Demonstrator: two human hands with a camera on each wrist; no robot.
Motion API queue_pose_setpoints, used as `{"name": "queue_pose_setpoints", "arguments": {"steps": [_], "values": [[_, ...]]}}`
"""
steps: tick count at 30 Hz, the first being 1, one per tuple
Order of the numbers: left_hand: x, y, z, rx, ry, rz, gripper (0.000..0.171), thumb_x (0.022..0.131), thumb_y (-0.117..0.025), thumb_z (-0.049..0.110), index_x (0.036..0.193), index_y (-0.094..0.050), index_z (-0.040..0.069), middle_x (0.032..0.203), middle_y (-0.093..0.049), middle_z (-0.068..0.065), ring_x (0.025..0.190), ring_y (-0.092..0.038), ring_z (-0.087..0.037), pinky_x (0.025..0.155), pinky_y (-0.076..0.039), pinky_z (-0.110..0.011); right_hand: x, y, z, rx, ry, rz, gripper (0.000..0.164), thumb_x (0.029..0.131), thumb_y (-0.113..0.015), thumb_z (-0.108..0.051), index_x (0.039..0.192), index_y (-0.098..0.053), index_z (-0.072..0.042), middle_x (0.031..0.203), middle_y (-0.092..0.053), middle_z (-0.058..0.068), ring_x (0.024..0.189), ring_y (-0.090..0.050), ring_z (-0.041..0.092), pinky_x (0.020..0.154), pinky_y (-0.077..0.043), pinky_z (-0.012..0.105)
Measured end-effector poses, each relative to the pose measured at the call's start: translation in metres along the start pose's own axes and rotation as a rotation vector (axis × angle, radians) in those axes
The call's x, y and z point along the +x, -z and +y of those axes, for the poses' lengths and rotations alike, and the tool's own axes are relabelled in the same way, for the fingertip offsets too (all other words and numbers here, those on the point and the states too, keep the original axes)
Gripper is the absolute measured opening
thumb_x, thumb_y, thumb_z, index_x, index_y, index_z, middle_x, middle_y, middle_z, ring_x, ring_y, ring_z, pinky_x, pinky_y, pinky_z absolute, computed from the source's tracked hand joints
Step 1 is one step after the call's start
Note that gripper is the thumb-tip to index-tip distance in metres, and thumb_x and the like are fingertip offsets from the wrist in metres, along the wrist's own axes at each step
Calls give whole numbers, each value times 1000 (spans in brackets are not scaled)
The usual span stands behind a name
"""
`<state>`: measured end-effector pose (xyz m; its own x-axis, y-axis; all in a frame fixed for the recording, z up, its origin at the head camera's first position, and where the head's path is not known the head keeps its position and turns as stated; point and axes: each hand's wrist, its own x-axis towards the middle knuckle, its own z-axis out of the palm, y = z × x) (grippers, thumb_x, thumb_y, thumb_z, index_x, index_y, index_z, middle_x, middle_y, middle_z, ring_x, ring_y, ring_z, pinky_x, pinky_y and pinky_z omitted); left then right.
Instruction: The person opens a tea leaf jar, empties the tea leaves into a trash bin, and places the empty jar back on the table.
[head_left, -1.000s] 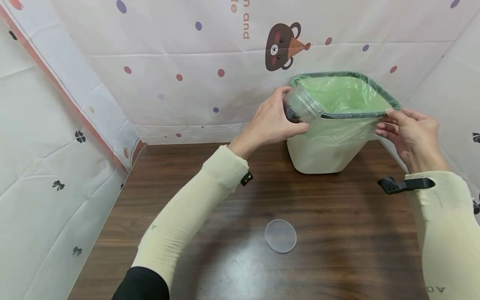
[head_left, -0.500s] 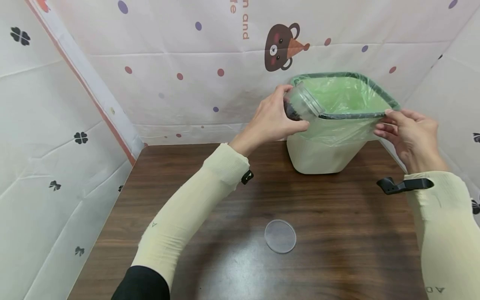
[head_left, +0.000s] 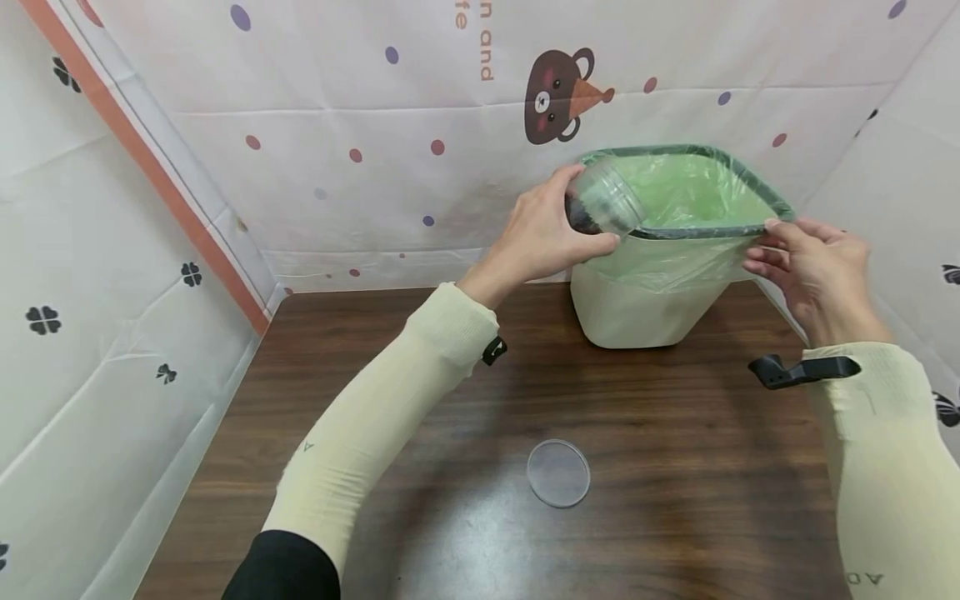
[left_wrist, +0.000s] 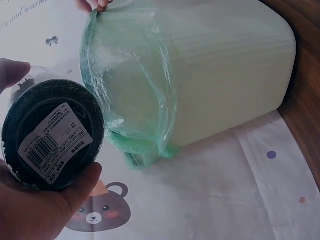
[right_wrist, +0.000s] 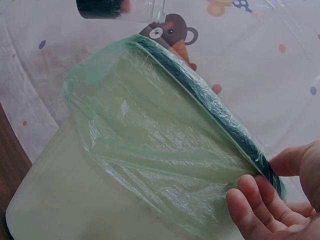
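Note:
My left hand (head_left: 536, 237) grips a clear jar (head_left: 609, 198) with dark contents, tilted with its mouth toward the opening of a trash bin (head_left: 626, 312). In the left wrist view the dark base of the jar (left_wrist: 82, 112) faces me, with a white barcode label (left_wrist: 54, 142) on it. Dark stuff lies in the base end of the jar (right_wrist: 100, 7) in the right wrist view. A thin green bag (head_left: 690, 187) lines the bin and folds over its dark green rim. At the near right corner, my right hand (head_left: 821, 267) pinches the rim between thumb and fingers.
A clear round lid (head_left: 558, 473) lies flat on the brown wooden table (head_left: 420, 500), in front of the bin. Printed cloth walls (head_left: 360, 200) stand behind and at both sides, close to the bin at the back right.
The jar has turned slightly in my left hand's grip, its mouth tipping a little. My right hand stays on the rim. The head view has shifted slightly.

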<state>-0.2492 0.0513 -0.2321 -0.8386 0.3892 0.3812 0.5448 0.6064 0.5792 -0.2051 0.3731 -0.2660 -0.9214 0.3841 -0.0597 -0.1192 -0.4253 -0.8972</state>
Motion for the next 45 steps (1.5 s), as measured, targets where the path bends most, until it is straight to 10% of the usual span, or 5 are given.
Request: {"name": "queue_pose_setpoints", "arguments": {"steps": [28,45], "values": [[11,0,2,14,-11,-17,94,74,-75,53,156,-38,23,144,-51,6,125,-49,-15,98,-39,-26,-3,-2,2,-14,15,-2,91,88,-76,-4,159,-20,-13,85,-69,7,61,-67,21,58,-58,33],[18,-3,13,-11,-31,-29,90,72,-78,45,150,-40,19,126,-57,6,106,-55,-10,85,-43,-22,-4,-2,1,-27,11,-7,87,92,-71,-3,160,-18,-13,90,-69,5,61,-68,21,57,-58,33]]}}
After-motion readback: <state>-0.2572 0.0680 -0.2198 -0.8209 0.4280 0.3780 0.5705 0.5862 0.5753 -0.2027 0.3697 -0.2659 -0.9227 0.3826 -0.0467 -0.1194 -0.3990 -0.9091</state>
